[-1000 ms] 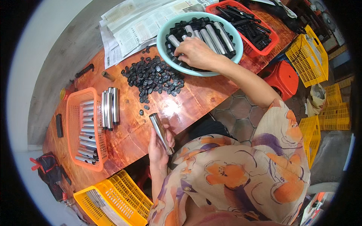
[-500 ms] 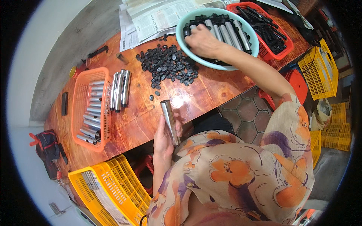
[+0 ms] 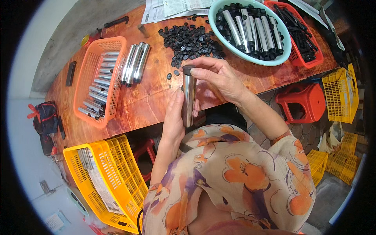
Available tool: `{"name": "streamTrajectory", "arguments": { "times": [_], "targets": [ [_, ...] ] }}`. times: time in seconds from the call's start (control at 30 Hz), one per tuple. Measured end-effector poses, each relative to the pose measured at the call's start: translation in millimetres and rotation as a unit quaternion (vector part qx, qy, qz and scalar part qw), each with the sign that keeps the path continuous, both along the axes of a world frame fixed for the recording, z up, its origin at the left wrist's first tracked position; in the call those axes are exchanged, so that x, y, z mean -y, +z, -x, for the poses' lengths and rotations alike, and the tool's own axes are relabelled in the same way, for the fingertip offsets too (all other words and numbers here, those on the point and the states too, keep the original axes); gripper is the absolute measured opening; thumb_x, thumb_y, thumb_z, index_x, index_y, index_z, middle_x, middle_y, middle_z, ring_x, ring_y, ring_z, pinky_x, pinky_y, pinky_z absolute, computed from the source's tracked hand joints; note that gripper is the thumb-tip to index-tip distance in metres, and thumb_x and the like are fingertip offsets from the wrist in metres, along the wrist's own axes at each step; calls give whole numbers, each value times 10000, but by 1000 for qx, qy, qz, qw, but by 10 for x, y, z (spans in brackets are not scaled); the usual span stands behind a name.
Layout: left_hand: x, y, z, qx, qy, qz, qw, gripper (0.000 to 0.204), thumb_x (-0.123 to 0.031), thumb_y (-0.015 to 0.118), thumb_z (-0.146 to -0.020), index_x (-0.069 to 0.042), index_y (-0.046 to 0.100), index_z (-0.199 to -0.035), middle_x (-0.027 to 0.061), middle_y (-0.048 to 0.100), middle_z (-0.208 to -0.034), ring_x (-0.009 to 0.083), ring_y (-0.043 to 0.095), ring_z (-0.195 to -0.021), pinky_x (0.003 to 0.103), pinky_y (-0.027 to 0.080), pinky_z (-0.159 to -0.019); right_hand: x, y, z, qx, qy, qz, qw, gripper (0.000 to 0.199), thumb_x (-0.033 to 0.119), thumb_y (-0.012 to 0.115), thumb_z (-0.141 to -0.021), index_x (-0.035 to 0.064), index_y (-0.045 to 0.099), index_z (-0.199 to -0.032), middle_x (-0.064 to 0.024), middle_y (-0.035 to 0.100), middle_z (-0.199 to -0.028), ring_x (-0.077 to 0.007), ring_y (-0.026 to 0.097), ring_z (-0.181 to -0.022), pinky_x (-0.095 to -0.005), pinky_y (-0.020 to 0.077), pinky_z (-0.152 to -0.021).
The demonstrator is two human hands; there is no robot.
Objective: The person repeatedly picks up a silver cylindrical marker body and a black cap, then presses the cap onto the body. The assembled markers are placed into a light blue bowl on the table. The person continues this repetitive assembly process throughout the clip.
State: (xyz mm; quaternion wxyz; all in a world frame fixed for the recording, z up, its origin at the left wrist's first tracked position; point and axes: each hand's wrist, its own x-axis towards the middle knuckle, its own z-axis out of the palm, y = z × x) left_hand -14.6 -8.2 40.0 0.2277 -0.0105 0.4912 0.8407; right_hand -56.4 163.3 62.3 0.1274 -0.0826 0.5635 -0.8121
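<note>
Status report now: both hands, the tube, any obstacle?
Left hand grips steel tube upright. Right hand at black cap on tube top. Nothing obstructs.

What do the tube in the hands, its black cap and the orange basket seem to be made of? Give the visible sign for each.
Tube: probably polished metal; it shines silver and mirrors its surroundings.
Cap: likely plastic or rubber; matt black, with no gleam.
Basket: moulded plastic by its look; uniform orange with a fine lattice wall.
</note>
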Motion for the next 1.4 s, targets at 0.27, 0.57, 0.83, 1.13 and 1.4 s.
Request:
{"name": "streamTrajectory", "arguments": {
  "times": [0.27, 0.57, 0.83, 1.13, 1.4],
  "targets": [
    [-14, -13, -9, -30, 39, 13, 999, 388, -381, 397, -1023, -43, 542, -1149, 25, 578, -842, 95, 535, -706, 228, 454, -659, 6, -98, -69, -98, -23, -54, 993, 408, 194, 654, -904, 5, 545, -1249, -88, 624, -1086, -125, 604, -964, -272, 506, -803],
    [-18, -306, -23, -104, 147, 125, 976, 342, -306, 472, -1010, -38, 553, -1205, 39, 610, -1022, 126, 583, -939, 299, 465, -881, 361, -433, -584, 1, -37, -74, 997, 605, 102, 688, -855, 3, 379, -1366, -125, 617, -1087, -155, 621, -953, -272, 502, -751],
    [21, -46, 74, -129, 148, 150, 969, 437, -401, 405, -1016, -80, 490, -1300, 31, 532, -1213, 122, 508, -1087, 296, 413, -887, 206, -587, -553, -283, -167, -312, 892, 444, 5, 614, -800, 26, 443, -1210, -107, 533, -913, -291, 560, -799, -388, 470, -728],
    [180, 359, 186, -320, -113, 228, 913, 424, -303, 472, -902, 13, 590, -1158, 130, 562, -1195, 234, 519, -1141, 353, 379, -980, -33, -534, -655, -474, -117, -392, 780, 478, 110, 727, -760, 9, 554, -1194, -113, 636, -984, -299, 638, -823, -378, 509, -710],
    [173, 551, -32, -526, -267, 199, 782, 645, -537, 696, -682, -18, 667, -1063, 97, 659, -1029, 334, 591, -1052, 437, 449, -909, -108, -262, -804, -213, 160, -91, 960, 231, 237, 733, -835, 15, 672, -816, -96, 648, -689, -127, 618, -625, -287, 458, -522]
  ]
}}
